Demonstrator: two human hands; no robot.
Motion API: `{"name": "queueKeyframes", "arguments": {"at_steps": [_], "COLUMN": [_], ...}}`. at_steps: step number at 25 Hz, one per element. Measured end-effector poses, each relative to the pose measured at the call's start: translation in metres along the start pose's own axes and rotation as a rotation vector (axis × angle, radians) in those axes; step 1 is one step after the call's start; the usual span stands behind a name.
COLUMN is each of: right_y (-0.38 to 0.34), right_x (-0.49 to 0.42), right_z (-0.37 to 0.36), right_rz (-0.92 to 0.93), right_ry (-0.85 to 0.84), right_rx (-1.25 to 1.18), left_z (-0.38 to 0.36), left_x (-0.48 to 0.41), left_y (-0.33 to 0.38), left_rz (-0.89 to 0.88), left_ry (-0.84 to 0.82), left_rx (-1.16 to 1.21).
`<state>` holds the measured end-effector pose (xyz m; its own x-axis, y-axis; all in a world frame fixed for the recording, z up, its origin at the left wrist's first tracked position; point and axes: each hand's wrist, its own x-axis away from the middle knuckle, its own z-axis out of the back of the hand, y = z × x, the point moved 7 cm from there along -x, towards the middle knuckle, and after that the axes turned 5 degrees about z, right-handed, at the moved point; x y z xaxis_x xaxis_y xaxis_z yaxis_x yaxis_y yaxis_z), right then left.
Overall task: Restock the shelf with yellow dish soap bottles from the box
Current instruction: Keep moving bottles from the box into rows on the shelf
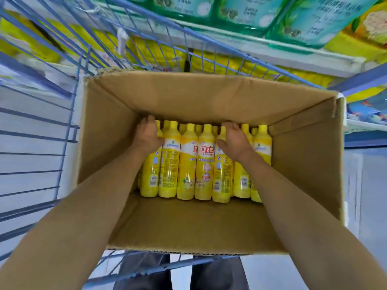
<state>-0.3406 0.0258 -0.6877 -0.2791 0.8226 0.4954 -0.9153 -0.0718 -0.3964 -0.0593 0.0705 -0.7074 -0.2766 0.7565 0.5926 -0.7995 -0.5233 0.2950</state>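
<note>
Nearest me, two bare forearms reach down into the plain cardboard box, which sits in a blue wire cart. The left hand curls round the neck of the leftmost yellow dish soap bottle. The right hand wraps the neck of a second bottle further right. The glossy, slim-necked bottles stand packed against the far wall, caps up as I judge it, so I'd lift straight along their length. The shelf lies beyond.

Arms stretched forward, left hand gripping first bottle, right hand gripping second bottle
</note>
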Motion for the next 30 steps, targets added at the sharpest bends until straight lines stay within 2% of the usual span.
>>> {"name": "queueKeyframes", "arguments": {"at_steps": [3,5,7,9,12,18,21,24,30], "right_y": [-0.002,-0.002,-0.003,-0.004,-0.014,-0.060,-0.089,-0.126,-0.194], "right_x": [0.012,0.014,0.012,0.013,0.034,0.092,0.114,0.129,0.175], "right_z": [0.008,0.015,0.018,0.018,0.021,0.081,0.153,0.227,0.356], "right_rz": [-0.022,-0.063,-0.125,-0.167,-0.205,0.044,0.084,0.211,0.388], "right_ry": [0.096,0.126,0.073,-0.007,-0.011,-0.003,0.117,0.229,0.389], "right_rx": [-0.125,-0.193,-0.199,-0.138,-0.263,-0.212,-0.288,-0.311,-0.292], "left_z": [0.010,0.012,0.010,0.018,0.042,0.098,0.150,0.215,0.337], "left_x": [-0.001,0.006,0.018,0.029,0.056,0.123,0.137,0.159,0.225], "left_y": [-0.004,-0.007,-0.010,-0.008,-0.004,0.022,0.060,0.114,0.211], "left_rz": [0.076,0.093,0.112,0.090,0.045,-0.169,-0.269,-0.390,-0.656], "left_ry": [-0.031,-0.046,-0.050,-0.047,-0.082,-0.078,-0.069,-0.051,0.020], "left_rx": [0.085,0.240,0.344,0.349,0.373,0.380,0.459,0.516,0.510]}}
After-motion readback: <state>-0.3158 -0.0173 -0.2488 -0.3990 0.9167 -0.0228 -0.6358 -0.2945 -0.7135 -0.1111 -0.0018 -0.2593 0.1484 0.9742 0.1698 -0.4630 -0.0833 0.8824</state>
